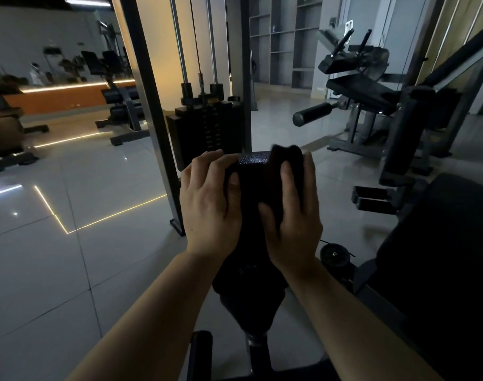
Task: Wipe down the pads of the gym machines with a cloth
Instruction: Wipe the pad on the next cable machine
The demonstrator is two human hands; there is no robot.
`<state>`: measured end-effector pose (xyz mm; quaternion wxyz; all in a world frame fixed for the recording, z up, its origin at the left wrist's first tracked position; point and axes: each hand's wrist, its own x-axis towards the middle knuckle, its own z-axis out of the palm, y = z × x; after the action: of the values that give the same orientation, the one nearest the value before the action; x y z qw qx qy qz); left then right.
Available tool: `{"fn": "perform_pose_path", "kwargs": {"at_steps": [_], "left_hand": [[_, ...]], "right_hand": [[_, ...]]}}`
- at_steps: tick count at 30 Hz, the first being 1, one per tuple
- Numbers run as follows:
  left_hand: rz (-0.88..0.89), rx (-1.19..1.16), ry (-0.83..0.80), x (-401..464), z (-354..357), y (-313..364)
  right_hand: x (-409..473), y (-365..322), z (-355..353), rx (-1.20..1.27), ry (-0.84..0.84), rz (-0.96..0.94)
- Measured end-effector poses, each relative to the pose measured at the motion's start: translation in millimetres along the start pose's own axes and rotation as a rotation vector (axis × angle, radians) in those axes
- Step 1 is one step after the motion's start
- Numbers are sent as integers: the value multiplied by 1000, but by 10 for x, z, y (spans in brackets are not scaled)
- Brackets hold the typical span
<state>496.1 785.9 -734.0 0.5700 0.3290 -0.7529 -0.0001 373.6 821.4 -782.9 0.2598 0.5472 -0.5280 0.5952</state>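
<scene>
- Now both hands are on one pad (252, 160), a dark roller pad seen nearly end-on from above, low and centre in the head view.
- Left hand (210, 207): fingers curled over the pad's left flank and top edge, thumb on the near face. It grips the pad, I judge to steady it.
- Right hand (292, 215): holds the cloth (285, 155) against the pad's right side, fingers wrapped round the far side, thumb pressing the dark fabric on the near face. Cloth bunches above the fingertips.
- Key relation: the pad's long axis runs away from me and downward, from the lit top edge to its stem (258, 350) near the bottom of view. Cloth sits at the top right end, so unwiped length lies below the right hand, toward me.
- Right hand is the working one; left is equally near but carries no cloth.
- Judgement: next stroke wants a pull down along the axis, or a wrap round toward the left flank, which the left hand covers.
- Weight stack (207, 127) stands just behind the pad; a second machine's roller (313, 113) is well apart at right, untouched.
</scene>
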Motion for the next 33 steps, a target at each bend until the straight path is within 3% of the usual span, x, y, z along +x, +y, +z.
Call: {"fn": "perform_pose_path", "kwargs": {"at_steps": [5,11,18,22,28,33], "left_hand": [[7,-1,12,-3,23,-11],[14,-16,27,-1,26,-17],[14,8,42,-11,55,-20],[25,26,72,2,79,-21],[32,30,91,-4,87,-17],[21,29,89,-4,96,-15]], "right_hand": [[-689,261,-1,9,-124,-61],[-1354,422,-13,82,-235,112],[-139,167,-100,207,-49,50],[295,70,-77,241,-41,57],[-376,227,-18,261,-67,186],[-1115,404,22,161,-156,174]]}}
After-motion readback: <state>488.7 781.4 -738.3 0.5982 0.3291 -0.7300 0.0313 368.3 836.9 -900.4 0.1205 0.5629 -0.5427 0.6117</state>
